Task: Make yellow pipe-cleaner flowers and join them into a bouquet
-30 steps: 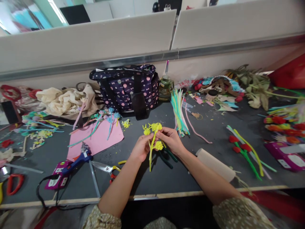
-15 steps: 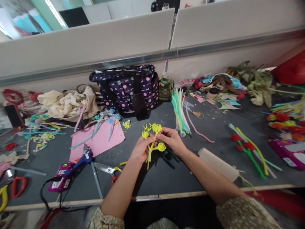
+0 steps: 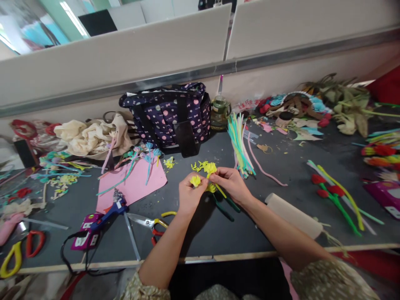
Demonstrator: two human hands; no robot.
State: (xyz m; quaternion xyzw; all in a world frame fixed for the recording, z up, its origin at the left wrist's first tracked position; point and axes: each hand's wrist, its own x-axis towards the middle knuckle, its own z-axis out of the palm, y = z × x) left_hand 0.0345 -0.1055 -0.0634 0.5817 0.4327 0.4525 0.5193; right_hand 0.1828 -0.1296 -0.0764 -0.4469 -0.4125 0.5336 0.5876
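Both hands meet over the middle of the dark table. My left hand point(image 3: 190, 193) is closed on a yellow flower point(image 3: 195, 181), whose head shows above the thumb. Between the thumb and fingers of my right hand point(image 3: 229, 183) is another yellow flower point(image 3: 210, 168). A third yellow head point(image 3: 211, 188) shows between the hands, with a yellow stem slanting down to the right. How the stems join is hidden by the fingers. Just behind lie yellow scraps point(image 3: 196, 167). Dark green pliers handles point(image 3: 223, 209) stick out below my right hand.
Scissors point(image 3: 150, 223) and a blue glue gun point(image 3: 114, 210) lie left, near pink paper point(image 3: 150, 179). A patterned bag point(image 3: 159, 118) with a phone point(image 3: 186, 138) stands behind. Pipe cleaners point(image 3: 240, 146), a beige roll point(image 3: 292, 214) and red flowers point(image 3: 336, 190) are right.
The yellow flowers have turned in my hands: the left one now faces the camera, and the stem that pointed down-left now slants down-right. The whole view has shifted slightly.
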